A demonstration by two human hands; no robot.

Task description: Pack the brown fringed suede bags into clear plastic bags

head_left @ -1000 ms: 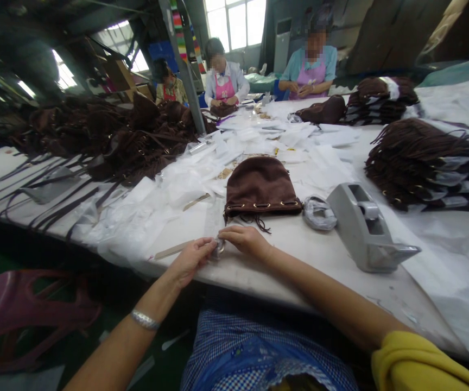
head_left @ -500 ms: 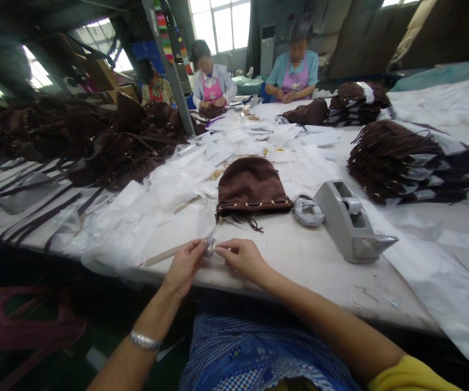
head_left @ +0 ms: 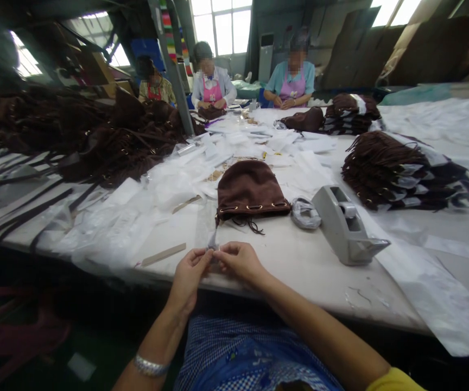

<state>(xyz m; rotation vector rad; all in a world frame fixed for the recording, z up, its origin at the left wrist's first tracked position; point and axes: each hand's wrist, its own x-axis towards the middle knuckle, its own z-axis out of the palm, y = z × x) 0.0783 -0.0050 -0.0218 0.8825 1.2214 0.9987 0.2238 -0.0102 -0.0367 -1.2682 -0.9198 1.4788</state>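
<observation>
While I watch through the head camera, my left hand [head_left: 189, 274] and right hand [head_left: 238, 260] meet at the near worktop [head_left: 299, 263] edge. Both hands' fingers [head_left: 204, 259] pinch a clear-wrapped piece [head_left: 212, 244] between them, just near of the brown pouch [head_left: 251, 187]. A tape dispenser [head_left: 342, 222] sits to the right.

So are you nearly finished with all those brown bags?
Not nearly, it seems. Looks done: the neat stack of brown bags with plastic on the right. In hand: the left hand and right hand pinch a small clear wrapper at the edge of the table, with one brown pouch lying just behind. Left: a big loose heap of brown bags on the left side.
</observation>
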